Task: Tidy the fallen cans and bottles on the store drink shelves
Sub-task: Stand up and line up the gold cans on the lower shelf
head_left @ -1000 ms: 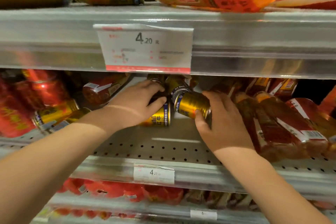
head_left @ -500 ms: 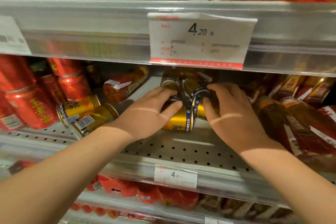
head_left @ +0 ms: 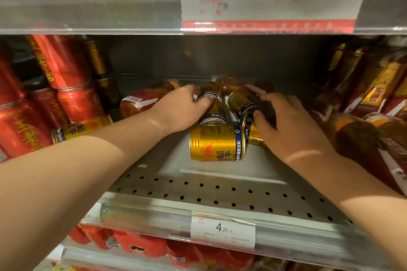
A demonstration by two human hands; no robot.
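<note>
Several gold energy-drink cans are clustered mid-shelf. One gold can (head_left: 217, 143) lies on its side at the front, with no hand on it. My left hand (head_left: 180, 109) reaches past it, fingers curled over the top of a rear gold can (head_left: 209, 94). My right hand (head_left: 290, 132) wraps thumb and fingers around another gold can (head_left: 253, 136) just right of the front one, hiding most of it. A further gold can (head_left: 242, 102) lies tilted behind. A fallen tea bottle (head_left: 141, 101) lies behind my left wrist.
Red cans (head_left: 66, 68) are stacked at the left, with a toppled gold can (head_left: 79, 130) at their foot. Fallen tea bottles (head_left: 363, 138) pile up on the right. The perforated shelf (head_left: 220, 196) carries a price tag (head_left: 222, 230) on its front rail. The upper shelf rail (head_left: 88, 6) hangs overhead.
My left hand let go of the front gold can and reached deeper onto a rear can. My right hand stays on its can. The view has moved closer and lower.
</note>
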